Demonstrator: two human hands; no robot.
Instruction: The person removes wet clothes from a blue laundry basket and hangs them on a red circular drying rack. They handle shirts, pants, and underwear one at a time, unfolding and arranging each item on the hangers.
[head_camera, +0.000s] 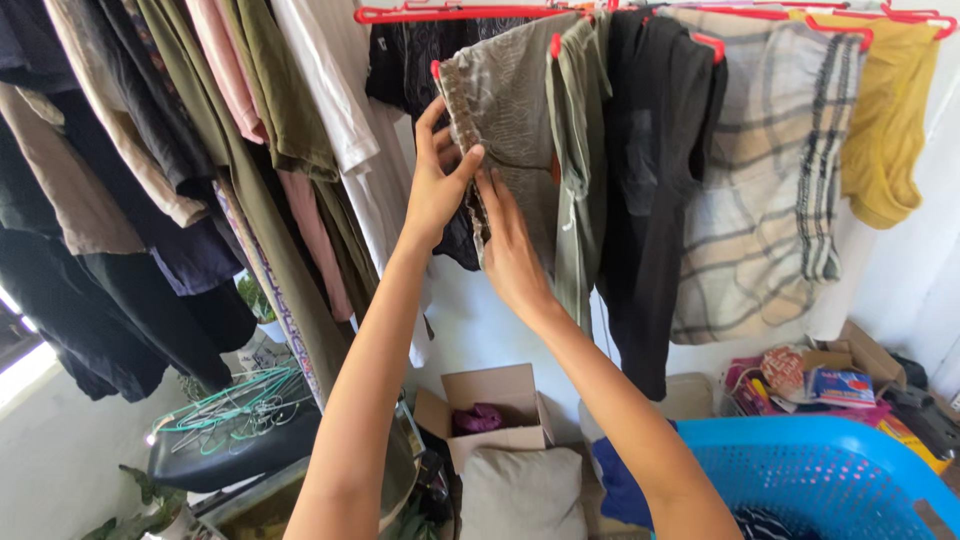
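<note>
Clothes crowd the whole upper half of the view, hung along a white wall: dark and tan shirts (130, 150) from nine to eleven o'clock, a red hanger rail (450, 13) across twelve, and a plaid cloth (770, 180) and a yellow garment (890, 110) toward two. Down at five o'clock sits a blue laundry basket (810, 470), with an open cardboard box (490, 405) at six and a heap of wire hangers (235, 405) at eight.

Both hands are raised to a grey patterned garment (515, 120) that hangs just left of twelve o'clock, its long axis running straight down from a red clip (555, 45) at its top. It lies directly ahead of and above the hands — its left edge is the part they meet. Beside it to the right hang an olive garment (578, 160) and a black one (650, 170).

The left hand (437, 180) is higher, fingers curled and thumb pressed in, pinching the garment's upper left edge. The right hand (510, 245) sits just below it, fingers extended upward and laid against the same edge lower down; whether it truly grips or only presses flat I cannot tell. The two hands nearly touch, and neither is clearly nearer — both are on the cloth.
</note>
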